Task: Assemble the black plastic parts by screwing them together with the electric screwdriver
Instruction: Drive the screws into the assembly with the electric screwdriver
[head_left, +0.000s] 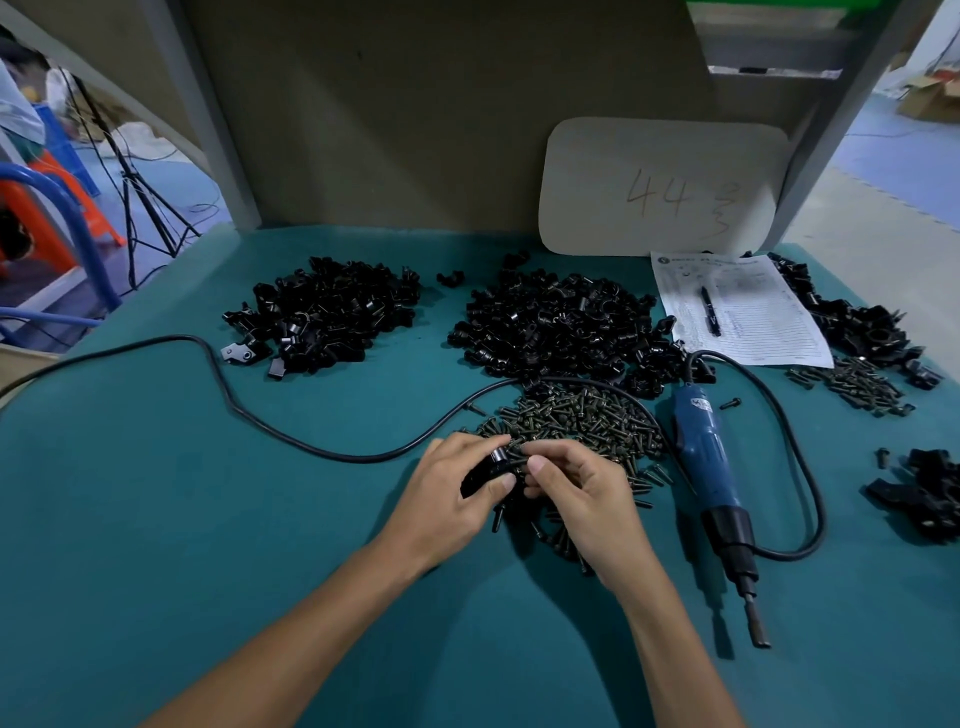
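My left hand grips a black plastic part just above the teal table, in front of the screw pile. My right hand meets it from the right, its thumb and fingers pinching at the part's end, where a small screw shows. The blue electric screwdriver lies on the table to the right of my hands, bit pointing toward me, untouched. Two heaps of black plastic parts sit farther back: one at centre left, one at centre right.
The screwdriver's black cable loops across the table left of my hands and round the tool's right side. A paper form with a pen lies back right, beside more black parts, a smaller screw pile and assembled parts.
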